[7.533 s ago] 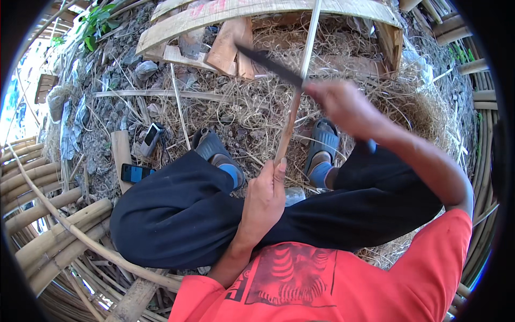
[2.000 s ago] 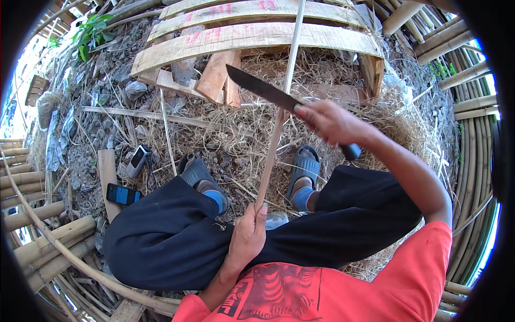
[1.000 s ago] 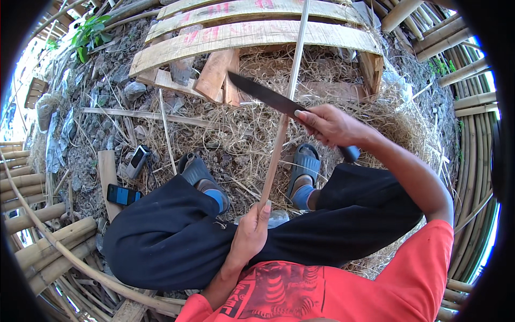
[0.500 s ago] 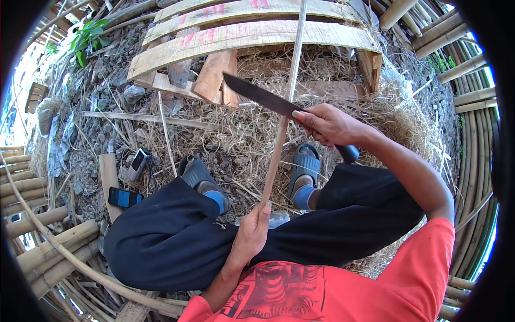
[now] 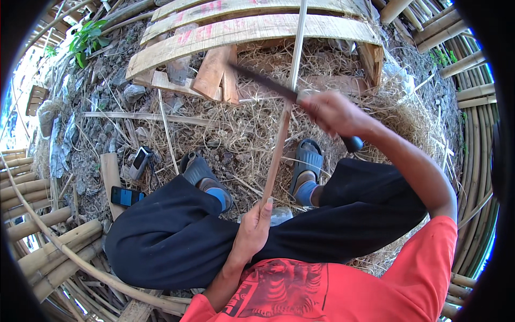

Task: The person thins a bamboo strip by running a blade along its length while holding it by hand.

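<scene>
A long, thin bamboo strip (image 5: 280, 142) slants up from my lap past the top edge of the head view. My left hand (image 5: 254, 227) is closed around its lower end, thumb lying along the strip. My right hand (image 5: 337, 114), slightly blurred, grips the dark handle of a machete (image 5: 263, 80). The blade points up and to the left and crosses the strip about midway up. Its edge appears to touch the strip, though blur hides the exact contact. The handle's rounded end shows below my right hand.
A wooden slatted pallet (image 5: 257, 31) stands ahead, with pale shavings (image 5: 230, 137) strewn before it. To the left lie a phone (image 5: 127, 196), a small boxy device (image 5: 140, 162) and a flat bamboo piece (image 5: 110, 177). Bamboo poles (image 5: 64, 257) line both sides.
The machete and my right hand have shifted slightly along the strip, away from me, and the blade lies edge-on more. My left hand keeps its hold on the strip's lower end.
</scene>
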Motion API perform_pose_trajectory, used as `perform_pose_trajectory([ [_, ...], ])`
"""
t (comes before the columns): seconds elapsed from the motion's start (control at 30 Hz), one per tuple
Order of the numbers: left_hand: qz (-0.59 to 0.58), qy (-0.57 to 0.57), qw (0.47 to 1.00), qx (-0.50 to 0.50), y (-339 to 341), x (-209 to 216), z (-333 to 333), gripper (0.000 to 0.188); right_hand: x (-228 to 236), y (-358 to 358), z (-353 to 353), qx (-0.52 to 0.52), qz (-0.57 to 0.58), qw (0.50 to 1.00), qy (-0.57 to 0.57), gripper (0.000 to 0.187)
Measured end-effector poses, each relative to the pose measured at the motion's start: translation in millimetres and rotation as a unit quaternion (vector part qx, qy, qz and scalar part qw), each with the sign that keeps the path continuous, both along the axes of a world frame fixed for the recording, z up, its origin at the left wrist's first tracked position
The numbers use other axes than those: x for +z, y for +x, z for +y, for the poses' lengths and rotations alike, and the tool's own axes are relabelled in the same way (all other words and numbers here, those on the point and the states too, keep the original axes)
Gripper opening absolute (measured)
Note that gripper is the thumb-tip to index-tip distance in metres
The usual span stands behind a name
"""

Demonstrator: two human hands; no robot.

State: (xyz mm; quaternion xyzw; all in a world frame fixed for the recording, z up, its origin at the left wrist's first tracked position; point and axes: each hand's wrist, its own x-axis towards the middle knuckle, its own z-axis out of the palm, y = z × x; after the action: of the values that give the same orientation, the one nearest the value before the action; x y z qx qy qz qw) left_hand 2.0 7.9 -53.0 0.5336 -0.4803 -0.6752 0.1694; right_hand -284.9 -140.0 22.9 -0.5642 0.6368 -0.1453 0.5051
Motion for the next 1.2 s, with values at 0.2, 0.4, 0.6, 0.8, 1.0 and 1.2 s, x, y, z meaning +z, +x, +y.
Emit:
perform_pose_trajectory([
  [0.2,0.0,0.01,1.0,0.003,-1,3,1,0.049,-7,-3,7,0.03,-0.017,0.995,0.095,0.053],
  [0.4,-0.005,0.006,1.0,0.003,1,5,1,0.049,5,7,7,0.018,-0.012,0.997,0.076,0.052],
  [0.6,-0.011,0.007,1.0,0.002,-1,2,2,0.049,-5,1,11,0.007,-0.055,0.992,0.112,0.052],
  [0.8,-0.002,0.004,1.0,-0.001,-1,3,1,0.048,-3,4,9,-0.013,-0.077,0.988,0.134,0.05],
  [1.0,0.006,-0.003,1.0,0.005,-2,1,3,0.044,0,10,4,0.006,-0.039,0.987,0.154,0.052],
  [1.2,0.021,0.008,1.0,0.016,-7,4,1,0.043,-4,-2,6,-0.079,-0.094,0.991,0.06,0.048],
])
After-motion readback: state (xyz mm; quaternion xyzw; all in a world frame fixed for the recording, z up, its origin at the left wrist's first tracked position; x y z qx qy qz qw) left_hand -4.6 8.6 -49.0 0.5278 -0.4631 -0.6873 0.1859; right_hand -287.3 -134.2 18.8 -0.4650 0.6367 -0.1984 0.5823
